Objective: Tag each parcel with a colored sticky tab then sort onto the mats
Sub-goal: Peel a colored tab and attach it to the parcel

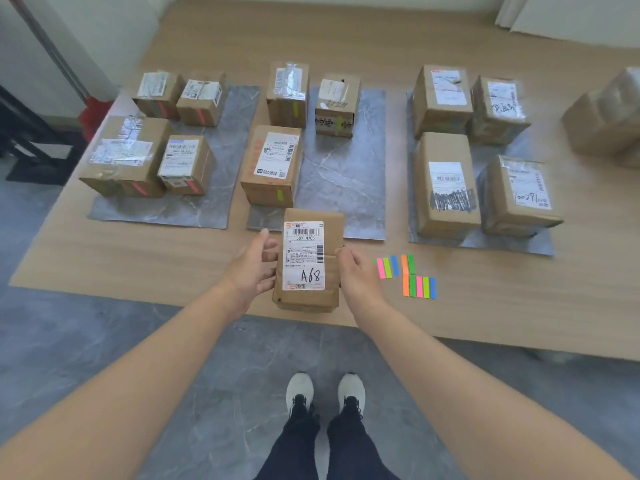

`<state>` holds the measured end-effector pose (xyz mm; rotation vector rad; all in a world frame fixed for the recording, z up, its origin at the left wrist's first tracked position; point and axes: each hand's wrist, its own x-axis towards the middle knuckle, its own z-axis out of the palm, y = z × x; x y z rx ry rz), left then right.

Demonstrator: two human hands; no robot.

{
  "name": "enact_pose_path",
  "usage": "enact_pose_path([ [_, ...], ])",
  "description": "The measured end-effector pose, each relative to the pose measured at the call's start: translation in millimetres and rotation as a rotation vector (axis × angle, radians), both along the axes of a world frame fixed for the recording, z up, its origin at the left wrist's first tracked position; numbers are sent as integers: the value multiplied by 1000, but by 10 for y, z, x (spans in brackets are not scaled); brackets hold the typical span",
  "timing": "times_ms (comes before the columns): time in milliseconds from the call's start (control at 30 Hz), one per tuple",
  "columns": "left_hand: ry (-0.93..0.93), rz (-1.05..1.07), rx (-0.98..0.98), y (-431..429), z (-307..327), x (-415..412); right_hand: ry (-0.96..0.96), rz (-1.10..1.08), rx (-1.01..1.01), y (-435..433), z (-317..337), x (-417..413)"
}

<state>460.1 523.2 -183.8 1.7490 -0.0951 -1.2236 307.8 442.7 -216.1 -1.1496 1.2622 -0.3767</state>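
A brown parcel [306, 261] with a white label marked "A68" is held above the table's front edge. My left hand [252, 268] grips its left side and my right hand [356, 271] grips its right side. Coloured sticky tabs [405, 275] in pink, green, blue and orange lie on the table just right of my right hand. Three grey mats lie beyond: the left mat [221, 168] bears several parcels with red tabs, the middle mat [343, 174] three parcels with green tabs, the right mat [485, 237] several parcels.
The wooden table [138, 258] runs across the view, its front edge near my hands. Another wrapped parcel [606, 116] sits at the far right off the mats. A red broom [93, 116] leans at the left. My shoes stand on the grey floor [207, 375].
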Motion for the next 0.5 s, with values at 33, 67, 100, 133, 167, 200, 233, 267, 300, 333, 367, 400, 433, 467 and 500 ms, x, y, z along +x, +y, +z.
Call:
enact_pose_path([
  [33,7,-8,2,7,-32,11,4,-7,7,18,-8,0],
  [67,13,-20,1,9,-67,26,3,-14,10,30,-33,3],
  [100,20,-35,-2,9,-97,32,2,-17,14,49,-45,5],
  [133,28,-41,-2,8,-131,37,-1,-21,12,65,-77,5],
  [167,37,-44,-1,2,-161,36,4,-30,3,80,-102,5],
  [200,44,-46,-1,-2,-187,32,13,-31,-8,95,-144,-5],
  [233,53,-48,-2,-5,-215,24,13,-35,-15,116,-163,-9],
  [267,63,-50,-5,-6,-246,15,10,-32,-15,125,-195,-10],
  [300,70,-56,-10,-8,-281,10,6,-36,-15,132,-216,-7],
  [333,76,-62,-17,-7,-323,9,9,-38,-15,131,-245,-5],
  [367,79,-67,-28,-3,-368,17,10,-41,-12,138,-237,5],
  [400,80,-71,-41,3,-413,35,3,-38,-5,141,-246,12],
  [433,77,-78,-49,4,-448,52,-7,-40,-1,150,-250,19],
  [467,76,-82,-53,10,-472,69,-16,-41,6,159,-266,19],
  [500,75,-85,-54,18,-488,85,-22,-44,17,179,-235,26],
])
